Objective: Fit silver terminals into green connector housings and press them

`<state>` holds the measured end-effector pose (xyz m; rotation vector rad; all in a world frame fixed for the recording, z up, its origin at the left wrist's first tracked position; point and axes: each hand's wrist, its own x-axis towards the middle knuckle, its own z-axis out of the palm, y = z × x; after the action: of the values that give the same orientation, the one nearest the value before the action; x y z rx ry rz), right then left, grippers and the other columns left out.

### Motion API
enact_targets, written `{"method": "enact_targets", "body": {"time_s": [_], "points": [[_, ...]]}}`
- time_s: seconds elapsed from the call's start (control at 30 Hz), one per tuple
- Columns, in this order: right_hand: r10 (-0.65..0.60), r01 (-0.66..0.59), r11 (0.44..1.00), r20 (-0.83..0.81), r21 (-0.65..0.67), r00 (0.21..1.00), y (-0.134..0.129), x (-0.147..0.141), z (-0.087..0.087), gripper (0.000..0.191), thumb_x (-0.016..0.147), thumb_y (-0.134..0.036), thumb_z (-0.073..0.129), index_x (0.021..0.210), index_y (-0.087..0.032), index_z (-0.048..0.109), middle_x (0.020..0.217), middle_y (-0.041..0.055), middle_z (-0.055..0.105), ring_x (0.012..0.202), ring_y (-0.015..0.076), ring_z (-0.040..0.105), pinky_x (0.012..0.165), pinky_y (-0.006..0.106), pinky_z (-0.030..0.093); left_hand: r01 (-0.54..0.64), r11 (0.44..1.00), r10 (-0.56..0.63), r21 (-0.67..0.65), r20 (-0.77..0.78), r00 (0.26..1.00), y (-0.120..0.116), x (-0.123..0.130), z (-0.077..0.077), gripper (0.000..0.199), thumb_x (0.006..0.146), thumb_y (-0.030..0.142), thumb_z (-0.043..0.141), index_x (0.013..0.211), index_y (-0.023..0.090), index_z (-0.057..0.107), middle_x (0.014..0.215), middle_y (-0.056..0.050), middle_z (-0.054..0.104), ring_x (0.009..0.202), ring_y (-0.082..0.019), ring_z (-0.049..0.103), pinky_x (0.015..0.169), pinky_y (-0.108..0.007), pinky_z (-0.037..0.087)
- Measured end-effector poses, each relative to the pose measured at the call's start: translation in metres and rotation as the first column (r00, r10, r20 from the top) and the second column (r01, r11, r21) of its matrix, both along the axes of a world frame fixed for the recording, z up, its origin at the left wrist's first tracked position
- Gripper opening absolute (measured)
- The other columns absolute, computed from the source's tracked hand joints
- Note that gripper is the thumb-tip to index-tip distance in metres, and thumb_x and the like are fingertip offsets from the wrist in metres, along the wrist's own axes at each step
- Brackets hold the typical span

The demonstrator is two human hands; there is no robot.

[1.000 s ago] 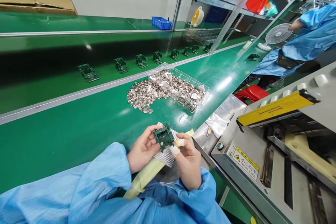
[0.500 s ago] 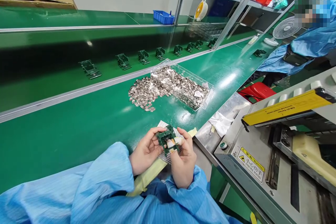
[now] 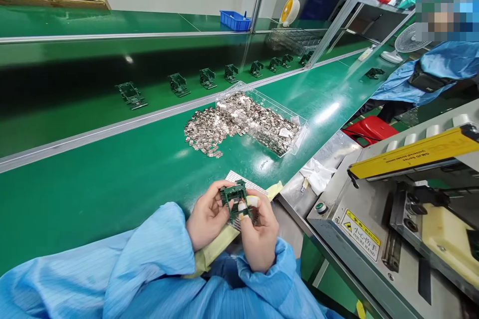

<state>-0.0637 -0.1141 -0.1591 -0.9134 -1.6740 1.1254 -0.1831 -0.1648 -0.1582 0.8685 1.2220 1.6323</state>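
Fingers of both hands clamped on a small green plastic frame, left hand gripping its left side, right hand its lower right, long axis pointing toward the far edge, held just inside the near edge of the green tabletop.

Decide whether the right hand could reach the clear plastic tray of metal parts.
Probably yes: the right hand would pass over flat green bench mat to the clear plastic tray, but it is gripping a green frame with the left hand.
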Motion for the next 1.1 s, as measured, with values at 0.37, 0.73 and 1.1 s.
{"method": "enact_targets", "body": {"time_s": [0.37, 0.73, 1.1], "points": [[-0.050, -0.086, 0.880, -0.271, -0.467, 0.961, 0.002, -0.010, 0.014, 0.018, 0.063, -0.014, 0.071, 0.075, -0.021, 0.059, 0.072, -0.0027, 0.062, 0.064, 0.0127, 0.057, 0.057, 0.023, 0.050, -0.012, 0.994, 0.011, -0.108, -0.010, 1.000, 0.000, 0.000, 0.004, 0.034, 0.077, 0.016, 0.065, 0.109, 0.020, 0.052, 0.083, 0.000, 0.063, 0.067, -0.012, 0.059, 0.063, -0.023, 0.049], [-0.084, -0.095, 0.846, -0.306, -0.525, 0.948, -0.004, -0.004, 0.020, 0.021, 0.062, -0.016, 0.074, 0.070, -0.022, 0.056, 0.066, -0.0042, 0.057, 0.059, 0.0121, 0.054, 0.054, 0.023, 0.050, -0.009, 0.994, 0.009, -0.110, 0.003, 1.000, -0.004, 0.009, 0.015, 0.033, 0.077, 0.018, 0.067, 0.107, 0.019, 0.052, 0.079, 0.001, 0.062, 0.062, -0.010, 0.058, 0.063, -0.023, 0.050], [-0.133, -0.039, 0.866, -0.305, -0.499, 0.943, -0.012, 0.013, 0.014, 0.021, 0.061, -0.018, 0.077, 0.071, -0.020, 0.059, 0.069, -0.0016, 0.062, 0.063, 0.0128, 0.055, 0.056, 0.023, 0.050, 0.029, 0.990, -0.021, -0.141, 0.063, 0.998, -0.010, 0.025, 0.018, 0.037, 0.075, 0.022, 0.072, 0.106, 0.019, 0.053, 0.082, -0.001, 0.064, 0.067, -0.013, 0.062, 0.061, -0.022, 0.054]]}}
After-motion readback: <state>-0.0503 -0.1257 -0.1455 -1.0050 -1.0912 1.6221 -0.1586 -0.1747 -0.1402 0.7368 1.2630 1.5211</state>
